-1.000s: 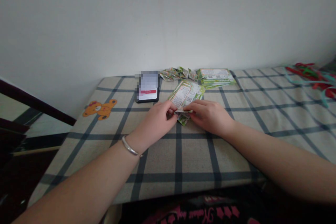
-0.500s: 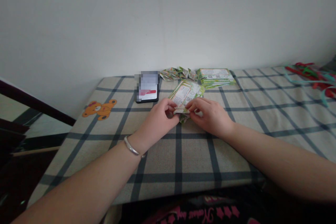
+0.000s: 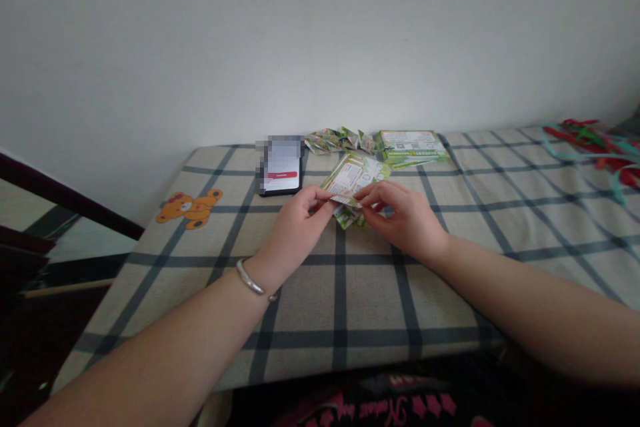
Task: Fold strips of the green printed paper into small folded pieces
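Both my hands pinch a small piece of green-and-white printed paper (image 3: pixel 346 200) between thumbs and fingertips. My left hand (image 3: pixel 306 219) grips its left end, and a silver bangle is on that wrist. On the other end are the closed fingers of my right hand (image 3: pixel 400 217). Just behind the fingers lie flat green-and-white printed sheets (image 3: pixel 349 175), slightly fanned. Another green printed piece (image 3: pixel 351 217) shows under the pinched paper; whether the two are joined I cannot tell.
Crumpled or folded green printed pieces (image 3: pixel 337 140) lie along the wall beside a green printed box (image 3: pixel 410 143). A phone (image 3: pixel 283 167) with its screen lit rests left of them. Red and teal ribbons (image 3: pixel 595 143) lie far right. A bear picture (image 3: pixel 190 209) decorates the checked tablecloth (image 3: pixel 310 307).
The pinched paper has tilted and risen slightly, and more of the green piece beneath it shows. My left fingers have drawn closer together. The phone and the things by the wall stay put.
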`<state>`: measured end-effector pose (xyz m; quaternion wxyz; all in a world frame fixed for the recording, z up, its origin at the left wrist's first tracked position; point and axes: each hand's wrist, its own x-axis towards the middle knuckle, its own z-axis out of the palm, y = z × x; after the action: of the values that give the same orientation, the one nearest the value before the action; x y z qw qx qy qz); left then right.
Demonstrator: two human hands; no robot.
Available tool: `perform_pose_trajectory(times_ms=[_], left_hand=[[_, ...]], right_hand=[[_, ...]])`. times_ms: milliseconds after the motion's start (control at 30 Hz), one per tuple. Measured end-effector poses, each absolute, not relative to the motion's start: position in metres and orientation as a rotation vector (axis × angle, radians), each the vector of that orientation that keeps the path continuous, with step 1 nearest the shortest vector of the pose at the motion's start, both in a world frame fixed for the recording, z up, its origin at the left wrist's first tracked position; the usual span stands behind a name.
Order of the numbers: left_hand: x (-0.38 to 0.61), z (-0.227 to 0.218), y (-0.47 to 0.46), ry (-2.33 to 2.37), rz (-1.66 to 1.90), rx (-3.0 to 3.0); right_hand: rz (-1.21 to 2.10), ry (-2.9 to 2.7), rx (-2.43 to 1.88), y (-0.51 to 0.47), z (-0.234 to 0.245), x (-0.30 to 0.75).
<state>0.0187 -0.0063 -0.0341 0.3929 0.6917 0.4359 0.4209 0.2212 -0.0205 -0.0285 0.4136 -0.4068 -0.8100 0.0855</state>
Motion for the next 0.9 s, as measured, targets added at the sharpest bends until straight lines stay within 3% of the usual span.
perform_pose_trajectory(times_ms=[900], left_hand=[[0.018,-0.021,-0.012,1.291,1.138,1.714]], right_hand=[[0.079,-2.175,-0.911,-0.025,-0.026,0.222]])
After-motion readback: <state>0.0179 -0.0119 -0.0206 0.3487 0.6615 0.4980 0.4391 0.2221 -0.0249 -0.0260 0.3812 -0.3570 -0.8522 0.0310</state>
